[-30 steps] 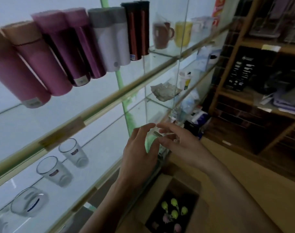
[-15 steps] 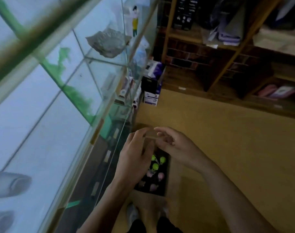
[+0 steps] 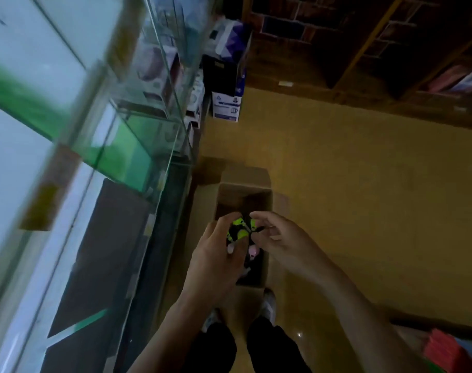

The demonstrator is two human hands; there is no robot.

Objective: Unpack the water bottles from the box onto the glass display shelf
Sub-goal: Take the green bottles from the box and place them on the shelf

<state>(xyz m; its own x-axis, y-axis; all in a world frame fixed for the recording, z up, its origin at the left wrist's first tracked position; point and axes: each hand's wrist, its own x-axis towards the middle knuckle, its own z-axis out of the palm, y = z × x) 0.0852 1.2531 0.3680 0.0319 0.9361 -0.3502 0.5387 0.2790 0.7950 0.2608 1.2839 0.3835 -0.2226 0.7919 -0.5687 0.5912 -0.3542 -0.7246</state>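
Fingers (image 3: 267,216), left hand (image 3: 216,259) and right hand (image 3: 280,240): loosely curled over box (image 3: 244,188), grasp indeterminate. Water bottles (image 3: 239,221): inside box, beside glass display shelf (image 3: 127,146). Step, judged: reaching in. Next: firm grip, one bottle.

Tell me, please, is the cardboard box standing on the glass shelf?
No, the cardboard box stands on the floor beside the glass display case.
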